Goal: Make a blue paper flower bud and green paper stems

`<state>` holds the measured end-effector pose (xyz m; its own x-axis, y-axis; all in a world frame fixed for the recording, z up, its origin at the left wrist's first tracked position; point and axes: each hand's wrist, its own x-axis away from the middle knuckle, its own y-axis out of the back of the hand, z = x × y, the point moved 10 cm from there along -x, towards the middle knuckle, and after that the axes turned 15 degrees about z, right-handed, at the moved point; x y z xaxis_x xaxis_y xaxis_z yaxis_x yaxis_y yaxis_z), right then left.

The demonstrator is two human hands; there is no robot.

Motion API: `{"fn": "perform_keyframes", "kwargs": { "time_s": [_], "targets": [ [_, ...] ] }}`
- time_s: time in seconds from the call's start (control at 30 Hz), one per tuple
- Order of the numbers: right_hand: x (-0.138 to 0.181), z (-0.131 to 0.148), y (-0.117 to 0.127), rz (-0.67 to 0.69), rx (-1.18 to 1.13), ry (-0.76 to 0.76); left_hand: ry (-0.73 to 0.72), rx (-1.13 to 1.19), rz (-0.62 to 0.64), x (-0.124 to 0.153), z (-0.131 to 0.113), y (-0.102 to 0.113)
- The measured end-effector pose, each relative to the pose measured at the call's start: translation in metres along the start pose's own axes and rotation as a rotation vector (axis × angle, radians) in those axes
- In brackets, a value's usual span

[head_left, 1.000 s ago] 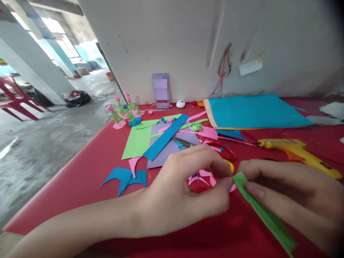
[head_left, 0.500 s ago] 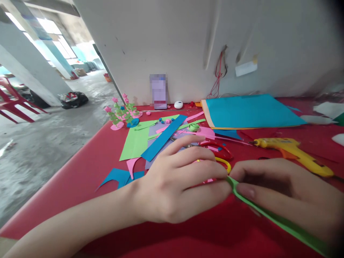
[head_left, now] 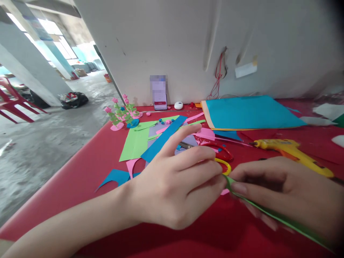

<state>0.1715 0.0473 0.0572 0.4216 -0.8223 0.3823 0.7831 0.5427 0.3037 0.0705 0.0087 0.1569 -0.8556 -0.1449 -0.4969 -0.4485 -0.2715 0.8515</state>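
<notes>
My left hand [head_left: 177, 186] pinches the near end of a green paper strip [head_left: 271, 215] between thumb and fingers, its index finger raised. Facing it, my right hand [head_left: 285, 193] is closed on the same strip, which runs down to the lower right under its fingers. Both hands hover over the red table [head_left: 88, 168]. Just behind the fingertips lie red and yellow scissors [head_left: 224, 157] among pink paper scraps.
Green, lilac and blue paper sheets [head_left: 150, 138] lie behind my left hand, blue offcuts [head_left: 115, 177] to its left. A yellow glue gun [head_left: 292, 152] lies at right. A stack of blue paper [head_left: 249, 113], paper flower models [head_left: 120, 114] and a phone [head_left: 159, 92] stand near the wall.
The strip has turned from showing its flat face to nearly edge-on. My left index finger has lifted, and both hands have shifted slightly left.
</notes>
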Motion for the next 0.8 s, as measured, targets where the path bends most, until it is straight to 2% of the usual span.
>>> {"fn": "perform_keyframes", "kwargs": {
  "time_s": [0.13,0.27,0.37,0.43,0.6,0.8],
  "targets": [
    [-0.001,-0.007,-0.004,0.101,-0.002,-0.048,0.007,0.011,0.009,0.0,0.002,-0.003],
    [0.0,-0.015,0.003,0.072,0.048,-0.083,0.018,0.026,0.028,-0.001,0.002,-0.005],
    [-0.005,-0.019,-0.009,0.221,-0.057,-0.025,0.051,0.036,0.026,-0.002,0.003,-0.003],
    [-0.008,-0.019,-0.013,0.258,-0.142,0.006,0.067,0.057,0.034,-0.003,0.003,-0.004],
    [-0.012,-0.011,-0.018,0.299,-0.256,0.043,0.071,0.052,0.023,-0.003,0.004,-0.002],
    [-0.009,-0.014,-0.01,0.273,-0.156,0.056,0.032,-0.002,0.009,-0.001,0.007,-0.003]
  ]
}}
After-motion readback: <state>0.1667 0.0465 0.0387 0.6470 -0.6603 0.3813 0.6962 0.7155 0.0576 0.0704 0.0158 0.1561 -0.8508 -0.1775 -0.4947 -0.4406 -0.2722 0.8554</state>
